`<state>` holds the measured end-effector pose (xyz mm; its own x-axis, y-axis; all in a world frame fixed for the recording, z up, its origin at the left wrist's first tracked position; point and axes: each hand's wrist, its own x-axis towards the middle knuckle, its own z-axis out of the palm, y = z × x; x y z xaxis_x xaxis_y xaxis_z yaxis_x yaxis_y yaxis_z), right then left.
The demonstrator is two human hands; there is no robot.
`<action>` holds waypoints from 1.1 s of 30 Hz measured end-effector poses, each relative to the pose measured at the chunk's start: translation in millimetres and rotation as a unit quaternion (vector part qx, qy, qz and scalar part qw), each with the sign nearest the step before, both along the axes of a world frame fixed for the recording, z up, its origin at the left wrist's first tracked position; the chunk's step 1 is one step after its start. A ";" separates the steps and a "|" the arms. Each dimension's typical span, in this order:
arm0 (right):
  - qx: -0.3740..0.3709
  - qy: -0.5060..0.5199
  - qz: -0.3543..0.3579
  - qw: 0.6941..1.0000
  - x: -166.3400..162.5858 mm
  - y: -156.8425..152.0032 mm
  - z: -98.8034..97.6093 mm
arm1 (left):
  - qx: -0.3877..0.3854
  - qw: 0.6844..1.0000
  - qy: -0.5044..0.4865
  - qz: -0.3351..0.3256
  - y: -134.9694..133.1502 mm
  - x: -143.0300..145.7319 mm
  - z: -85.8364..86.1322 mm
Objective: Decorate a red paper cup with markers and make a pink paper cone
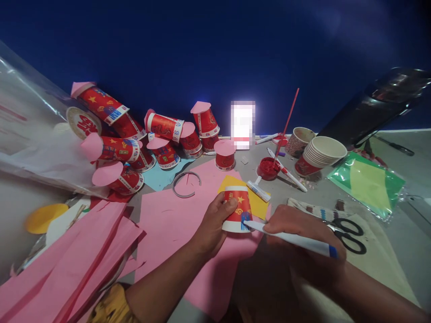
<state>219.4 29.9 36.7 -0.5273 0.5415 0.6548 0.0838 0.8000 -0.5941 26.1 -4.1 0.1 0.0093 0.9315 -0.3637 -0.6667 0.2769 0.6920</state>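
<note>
My left hand (213,226) grips a red paper cup (237,208) with yellow stars, held upside down on a pink paper sheet (175,215). My right hand (299,231) is closed round a white marker with a blue cap end (292,240). The marker's tip touches the cup's lower rim, where blue colour shows. A yellow paper piece (259,204) lies just behind the cup.
A pile of decorated red cups with pink cone tops (134,139) lies at back left. A stack of paper cups (318,154), a red paint lid with a stick (268,168), a white brush (258,190), scissors (348,233) and a green paper pack (368,184) sit on the right.
</note>
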 end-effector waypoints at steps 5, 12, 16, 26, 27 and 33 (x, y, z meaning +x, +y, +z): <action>0.002 0.002 0.007 1.000 -0.3 1.0 2.2 | -0.002 1.000 0.009 0.000 -0.7 0.8 -1.4; -0.002 -0.010 0.021 1.000 -0.1 2.3 4.5 | 0.004 1.000 0.007 -0.008 0.1 0.3 -3.1; -0.006 -0.007 0.011 1.000 -0.8 1.6 1.8 | 0.004 1.000 0.000 -0.007 1.1 -0.2 -2.7; 0.019 -0.038 -0.020 0.999 0.8 2.6 0.1 | -0.003 1.000 0.011 -0.027 -1.5 0.6 -3.3; 0.021 -0.031 -0.025 0.999 1.4 2.5 -0.2 | -0.005 1.000 0.011 -0.028 -1.5 0.5 -3.4; 0.020 -0.023 -0.022 0.999 2.6 0.9 -0.4 | -0.003 0.999 0.024 -0.022 -1.0 0.3 -5.0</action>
<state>222.0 30.7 36.2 -0.5334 0.5390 0.6518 0.1455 0.8176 -0.5570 26.4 -5.1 -4.8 0.0328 0.9280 -0.3712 -0.6203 0.3101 0.7205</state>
